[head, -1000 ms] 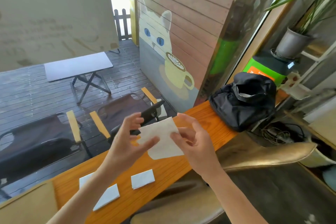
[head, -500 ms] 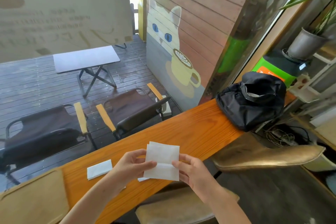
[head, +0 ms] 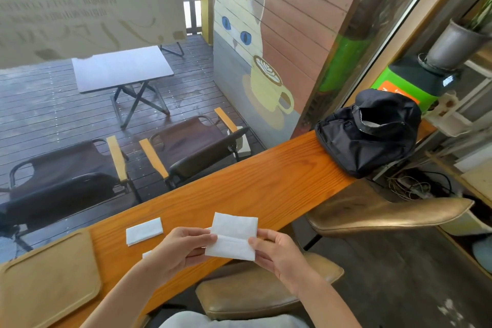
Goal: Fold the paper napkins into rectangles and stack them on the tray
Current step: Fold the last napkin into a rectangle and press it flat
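Note:
Both my hands hold a white paper napkin (head: 232,237) just above the near edge of the orange wooden counter (head: 266,184). My left hand (head: 181,250) pinches its left edge and my right hand (head: 277,253) pinches its right edge; a crease runs across its middle. A folded white napkin (head: 144,231) lies flat on the counter to the left. The corner of another folded napkin (head: 147,254) shows beside my left wrist, mostly hidden. A tan tray (head: 45,282) sits at the counter's left end with nothing visible on it.
A black bag (head: 370,133) lies on the counter's far right end. Brown padded stools (head: 266,293) stand below the counter's near edge. Beyond a window are folding chairs and a small table on a wet deck. A potted plant and shelving stand at right.
The napkin came down from chest height to just above the counter's near edge and now shows a crease across its middle. My view tilted, bringing the tray into sight.

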